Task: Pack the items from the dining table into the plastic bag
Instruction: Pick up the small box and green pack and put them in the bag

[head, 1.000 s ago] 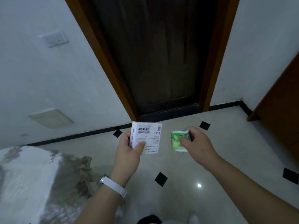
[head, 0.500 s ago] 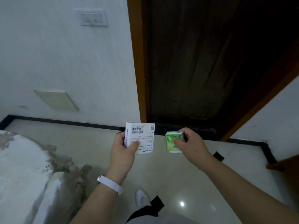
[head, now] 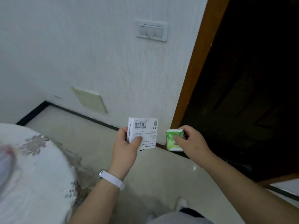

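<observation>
Head view: left grip (head: pixel 125 147) closed round white box (head: pixel 144 131) w/ thumb on label; right grip (head: pixel 192 141) pinches green packet (head: pixel 174 139). Both in air beside bench (head: pixel 40 183). Bag not in view. Best: hold firm, find bag mouth, drop 1 at a time. Pale floor (head: pixel 97 143), wall switch (head: pixel 151 30), dark door (head: pixel 250 94).

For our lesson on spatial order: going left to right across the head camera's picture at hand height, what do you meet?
Table with floral cloth → left hand → white barcoded box → green packet → right hand → dark door.
</observation>
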Motion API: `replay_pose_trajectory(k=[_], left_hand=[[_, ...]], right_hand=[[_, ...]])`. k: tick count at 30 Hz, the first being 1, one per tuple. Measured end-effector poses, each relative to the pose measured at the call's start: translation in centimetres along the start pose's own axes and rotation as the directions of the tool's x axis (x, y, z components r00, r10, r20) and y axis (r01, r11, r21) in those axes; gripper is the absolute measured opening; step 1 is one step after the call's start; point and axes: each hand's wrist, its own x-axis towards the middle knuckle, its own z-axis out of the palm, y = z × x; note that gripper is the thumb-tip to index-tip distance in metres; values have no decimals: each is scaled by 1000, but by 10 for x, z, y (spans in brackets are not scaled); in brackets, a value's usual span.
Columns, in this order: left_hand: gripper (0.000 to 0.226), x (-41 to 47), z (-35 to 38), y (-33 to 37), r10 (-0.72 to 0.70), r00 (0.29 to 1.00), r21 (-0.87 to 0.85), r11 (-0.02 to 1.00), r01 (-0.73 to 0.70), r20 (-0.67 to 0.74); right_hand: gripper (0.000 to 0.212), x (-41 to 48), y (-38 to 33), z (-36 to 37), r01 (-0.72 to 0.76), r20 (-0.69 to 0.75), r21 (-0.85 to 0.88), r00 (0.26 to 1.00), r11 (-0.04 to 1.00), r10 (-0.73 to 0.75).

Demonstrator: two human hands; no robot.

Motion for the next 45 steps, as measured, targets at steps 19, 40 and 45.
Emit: replay_pose_trajectory(k=[19,40,45], left_hand=[[26,217,-38,46,-94,846,57,988,146,-525],[26,262,-265,12,-241,291,-259,966,-24,-926],[26,273,-345,14,-207,243,-230,971,-71,-948]], right_hand=[[10,333,-96,122,207,454,67,865,976,-215],[7,366,-287,409,588,833,67,411,806,-369],[8,351,-359,480,664,841,126,322,737,-434]])
